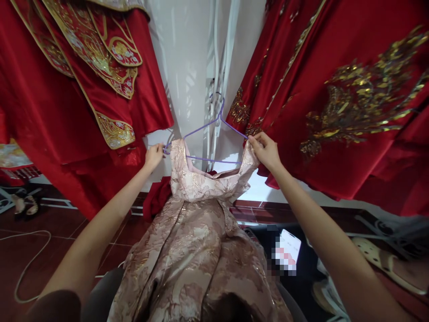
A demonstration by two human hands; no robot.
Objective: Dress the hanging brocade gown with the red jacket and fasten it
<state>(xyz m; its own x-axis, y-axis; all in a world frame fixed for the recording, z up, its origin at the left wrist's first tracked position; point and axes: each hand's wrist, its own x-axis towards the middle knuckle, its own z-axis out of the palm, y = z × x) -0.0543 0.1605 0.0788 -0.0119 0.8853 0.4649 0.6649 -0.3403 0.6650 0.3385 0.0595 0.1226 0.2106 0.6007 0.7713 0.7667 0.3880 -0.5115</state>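
A pink brocade dress (197, 223) with a gold floral pattern hangs by its shoulder straps from a thin purple hanger (201, 129), its skirt spreading down over my lap. My left hand (154, 155) has its fingers closed on the left end of the hanger, just beside the left strap. At the other side, my right hand (267, 150) pinches the right strap where it lies over the hanger's end. The hanger's hook points up in front of a pale wall.
Red embroidered garments hang at the left (114, 89) and right (335, 112). A lit phone (291, 246) lies on a dark surface below my right arm. A pale clog (378, 257) is at the lower right, dark shoes (28, 205) at the left, and a white cable (20, 273) on the tiled floor.
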